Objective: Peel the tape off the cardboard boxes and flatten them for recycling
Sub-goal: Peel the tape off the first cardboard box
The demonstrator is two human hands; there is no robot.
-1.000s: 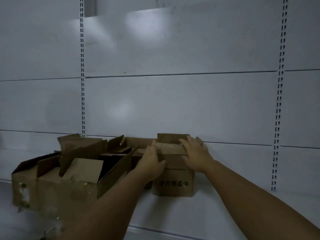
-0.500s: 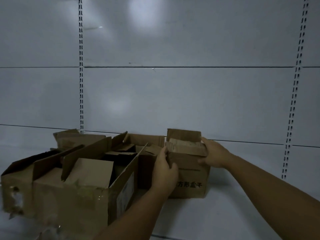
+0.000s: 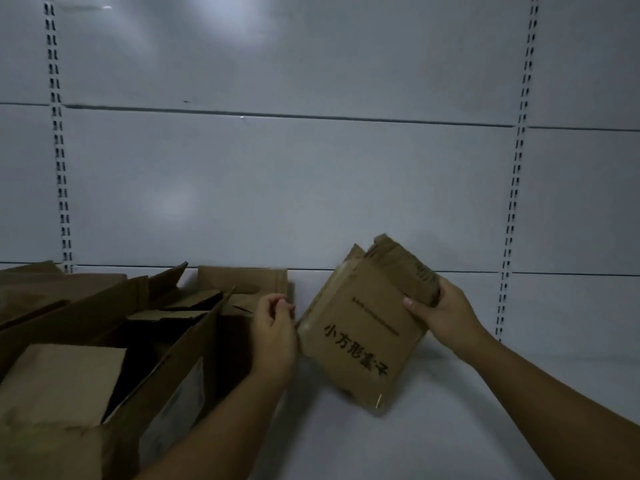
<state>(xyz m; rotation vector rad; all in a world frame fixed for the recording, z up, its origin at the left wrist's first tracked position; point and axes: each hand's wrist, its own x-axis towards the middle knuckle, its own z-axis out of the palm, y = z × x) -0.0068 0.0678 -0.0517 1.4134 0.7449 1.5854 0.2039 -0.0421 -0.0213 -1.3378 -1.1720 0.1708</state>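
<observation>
A small brown cardboard box with black printed characters on its front is tilted over to the right, lifted off the white shelf. My right hand grips its upper right end, thumb on the printed face. At the box's left edge my left hand has its fingers curled, touching or pinching the upper left corner; what it pinches is too blurred to tell. The box's top flaps stick up at the far end.
Several larger open cardboard boxes with raised flaps crowd the left of the white shelf. Behind stands a white panel wall with slotted uprights. The scene is dim.
The small box stood upright beside the other boxes with both hands on its top; now it is pulled right, lifted and tipped over. The camera has moved closer.
</observation>
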